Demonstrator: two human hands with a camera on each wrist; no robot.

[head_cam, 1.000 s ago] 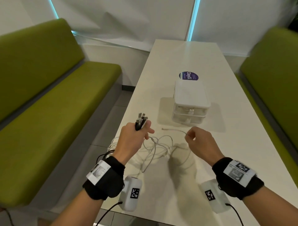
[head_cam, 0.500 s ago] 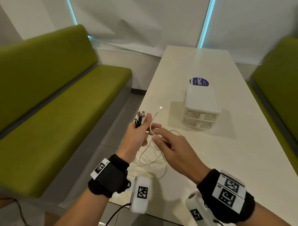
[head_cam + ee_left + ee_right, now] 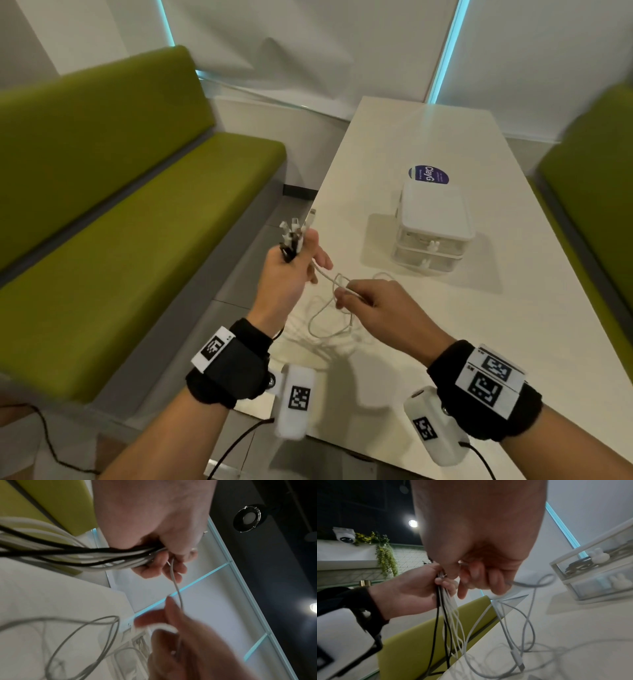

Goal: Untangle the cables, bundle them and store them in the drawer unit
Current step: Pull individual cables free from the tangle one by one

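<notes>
My left hand (image 3: 301, 255) is raised over the table's left edge and grips a bunch of black and white cables (image 3: 293, 236) near their plugs, which point up. From it a white cable (image 3: 329, 277) runs to my right hand (image 3: 344, 298), which pinches it just to the right. Slack loops (image 3: 329, 329) lie on the table below. In the left wrist view the bunch (image 3: 85, 555) passes through the left hand (image 3: 163, 561). The right wrist view shows the right hand (image 3: 479, 580) curled on the white cable (image 3: 527, 584). The white drawer unit (image 3: 433, 226) stands behind, both drawers closed.
The white table (image 3: 513, 325) stretches away, with a round blue sticker (image 3: 429, 174) behind the drawer unit. Green benches (image 3: 120, 257) flank both sides. The unit's upper drawer (image 3: 583, 563) holds a dark coiled cable. Each wrist camera trails a black lead (image 3: 239, 442).
My right hand carried a white cable's end up to the left hand, which now holds it with the other plugs. The right hand has since slid back down along that cable.
</notes>
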